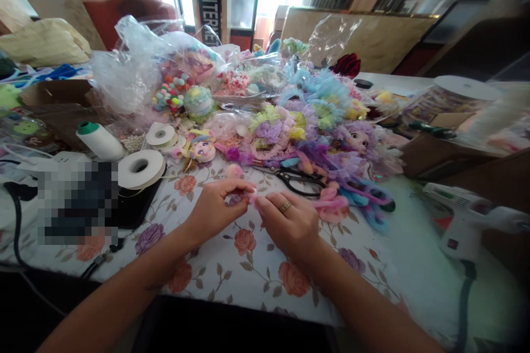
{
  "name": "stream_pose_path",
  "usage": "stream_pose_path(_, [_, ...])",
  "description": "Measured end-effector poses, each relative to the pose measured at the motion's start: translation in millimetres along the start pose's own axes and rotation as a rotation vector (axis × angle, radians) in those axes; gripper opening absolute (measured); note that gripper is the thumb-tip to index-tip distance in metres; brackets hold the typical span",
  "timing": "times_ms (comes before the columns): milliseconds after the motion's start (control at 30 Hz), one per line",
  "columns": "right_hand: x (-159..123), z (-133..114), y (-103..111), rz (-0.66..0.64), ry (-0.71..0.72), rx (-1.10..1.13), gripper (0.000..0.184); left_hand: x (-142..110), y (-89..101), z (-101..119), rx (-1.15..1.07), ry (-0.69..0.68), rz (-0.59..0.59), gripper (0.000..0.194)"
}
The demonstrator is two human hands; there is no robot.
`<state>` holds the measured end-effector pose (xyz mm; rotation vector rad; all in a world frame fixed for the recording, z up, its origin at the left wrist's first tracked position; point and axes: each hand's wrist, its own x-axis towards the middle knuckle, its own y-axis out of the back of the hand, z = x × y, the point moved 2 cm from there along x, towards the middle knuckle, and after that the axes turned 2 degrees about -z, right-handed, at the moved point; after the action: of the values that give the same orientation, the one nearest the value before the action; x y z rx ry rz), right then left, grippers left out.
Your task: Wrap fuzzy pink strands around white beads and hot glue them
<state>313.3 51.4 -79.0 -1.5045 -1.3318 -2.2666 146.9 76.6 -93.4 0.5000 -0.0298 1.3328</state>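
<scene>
Your right hand (290,219) is closed, fingertips pinching a small pink tuft (255,198); your left hand (221,207) pinches its other side, thumb nearly meeting forefinger. Both forearms angle inward from the tabletop's near edge, holding the tuft above the floral tablecloth (244,265). Beyond the far edge, a dark sign (208,0) reads "Z R-INTERNET".

One small pink piece (253,199) up front, one pair of scissors (304,182), one glue gun (459,220), one thread cone (101,140), and one gold ring (285,207), two doll faces, left face (202,150) and right face (359,141), at least three spools, flat spool (126,171), little spool (155,135), big spool (464,89)!
</scene>
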Motion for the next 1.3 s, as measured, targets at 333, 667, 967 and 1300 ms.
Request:
stream_pose_path(333, [-4,4,-4,-0.002,-0.187,0.127,0.011,3,3.5,4,-0.071,0.032,-0.056,0.016])
stream_pose_path(667, [-2,3,-3,0.004,-0.182,0.143,0.01,5,3.2,3,-0.262,0.129,-0.07,0.011])
stream_pose_path(967, [-2,3,-2,0.024,-0.186,0.154,0.012,5,5.6,6,-0.294,0.17,-0.061,0.019])
stream_pose_path(1300, [-5,1,-3,0.02,-0.145,0.132,0.012,4,3.2,-3,-0.428,0.316,-0.065,0.016])
